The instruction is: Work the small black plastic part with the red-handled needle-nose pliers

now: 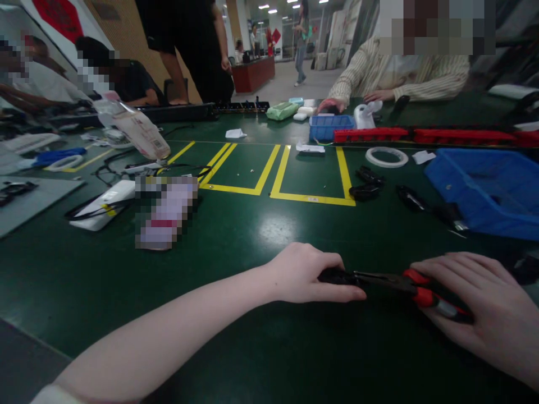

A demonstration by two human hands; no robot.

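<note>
My left hand [309, 275] is closed around a small black part [337, 276], pinched between thumb and fingers just above the green table. Most of that part is hidden by my fingers, so its kind does not show. In my right hand [480, 297] are red-and-black-handled pliers [425, 294], gripped by the handles. The long jaws of the pliers point left and reach the right end of the black part. Whether the jaws clamp it or only touch it, I cannot tell.
A blue bin [492, 191] stands at the right, with black parts [368, 182] and a tape roll [386, 157] near it. Yellow tape [311, 199] marks the green table. A phone [168, 213], white power bank [105, 205] and bottle [141, 132] lie left. Across sits a person in a striped sleeve.
</note>
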